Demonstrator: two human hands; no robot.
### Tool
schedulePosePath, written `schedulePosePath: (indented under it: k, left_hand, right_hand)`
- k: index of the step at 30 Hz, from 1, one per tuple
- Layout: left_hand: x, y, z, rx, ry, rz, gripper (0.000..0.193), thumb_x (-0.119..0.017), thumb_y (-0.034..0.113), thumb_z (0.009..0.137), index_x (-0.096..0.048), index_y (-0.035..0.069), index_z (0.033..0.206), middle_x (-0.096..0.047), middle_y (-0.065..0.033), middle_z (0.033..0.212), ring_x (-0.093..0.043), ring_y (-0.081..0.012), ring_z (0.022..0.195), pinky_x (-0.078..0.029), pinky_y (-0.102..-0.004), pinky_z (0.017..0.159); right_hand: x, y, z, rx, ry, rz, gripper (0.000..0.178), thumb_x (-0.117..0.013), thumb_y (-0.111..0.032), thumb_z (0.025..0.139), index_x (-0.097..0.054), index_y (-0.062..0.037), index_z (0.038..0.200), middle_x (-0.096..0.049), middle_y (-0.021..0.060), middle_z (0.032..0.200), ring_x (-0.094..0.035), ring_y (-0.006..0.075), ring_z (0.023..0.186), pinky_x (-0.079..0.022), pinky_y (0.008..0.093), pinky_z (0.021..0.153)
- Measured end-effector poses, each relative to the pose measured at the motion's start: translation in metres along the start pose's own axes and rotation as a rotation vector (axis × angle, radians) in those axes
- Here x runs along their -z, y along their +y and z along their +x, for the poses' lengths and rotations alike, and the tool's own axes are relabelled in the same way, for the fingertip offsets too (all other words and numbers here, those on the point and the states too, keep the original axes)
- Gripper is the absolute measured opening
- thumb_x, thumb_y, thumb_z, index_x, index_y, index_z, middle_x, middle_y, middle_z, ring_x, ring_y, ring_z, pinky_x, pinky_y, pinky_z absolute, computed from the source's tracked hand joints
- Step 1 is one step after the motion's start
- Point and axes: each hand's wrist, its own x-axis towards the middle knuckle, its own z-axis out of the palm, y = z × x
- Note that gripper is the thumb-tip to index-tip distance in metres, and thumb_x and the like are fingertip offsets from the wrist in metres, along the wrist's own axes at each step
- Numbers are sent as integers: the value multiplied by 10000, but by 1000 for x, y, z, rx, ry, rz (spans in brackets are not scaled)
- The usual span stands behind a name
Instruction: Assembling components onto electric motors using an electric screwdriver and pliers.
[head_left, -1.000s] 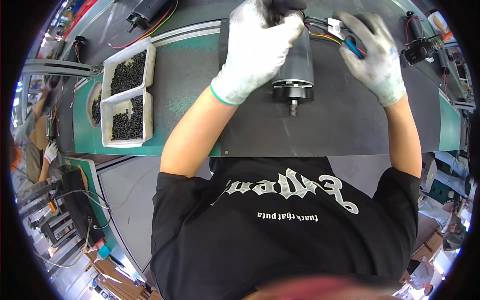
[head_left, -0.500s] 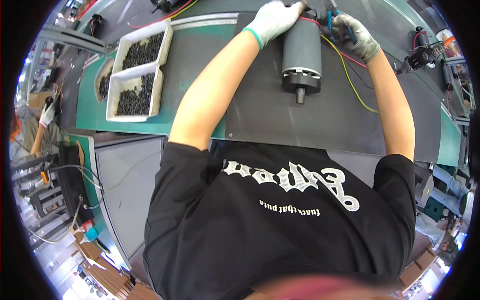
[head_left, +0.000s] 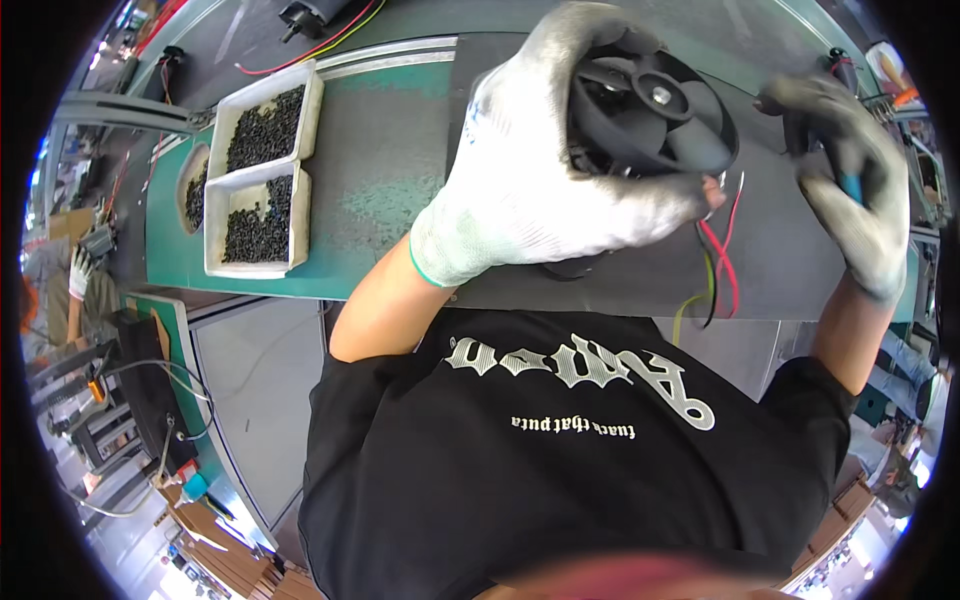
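Green-edged bench with dark mat; two white trays of black screws at its left edge. Left hand clasps black fan motor above mat centre. Right hand closed around blue-handled tool, right edge.

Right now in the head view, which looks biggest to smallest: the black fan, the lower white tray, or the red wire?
1. Fan, though it is nearest the camera, so unsure.
2. Tray.
3. Red wire.

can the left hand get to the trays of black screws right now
Probably not at once: the left hand is wrapped around the black fan motor. The white trays lie open to its left, nothing between.
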Motion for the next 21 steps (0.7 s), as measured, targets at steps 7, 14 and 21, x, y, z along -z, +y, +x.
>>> schedulePosePath:
  k: [7, 14, 21]
  left_hand:
    - [-18, -23, -1, -380, 114, -117, 672, -858, 187, 646, -462, -46, 1137, -587, -195, 1033, -631, -239, 923, -518, -350, 815]
    - [2, -18, -1, -577, 18, 98, 611, -902, 300, 561, -605, -22, 988, -621, -157, 928, -624, -286, 883, -519, -378, 766]
    - [6, -22, -13, -578, -193, 191, 790, -951, 348, 512, -540, -111, 1007, -616, -181, 859, -646, -278, 896, -540, -382, 732]
  right_hand:
    - [-1, -48, 26, -144, -136, -440, 567, -535, -63, 624, -614, 43, 1176, -632, 177, 1155, -597, 289, 1083, -427, 377, 991]
    - [15, -51, 29, 55, -226, -908, 463, -586, -74, 732, -601, -7, 1190, -660, 136, 1103, -599, 291, 1098, -461, 381, 967]
    - [14, -2, 34, 281, -86, -1011, 344, -641, -196, 881, -557, 0, 1152, -664, 143, 1017, -615, 302, 1014, -549, 348, 821]
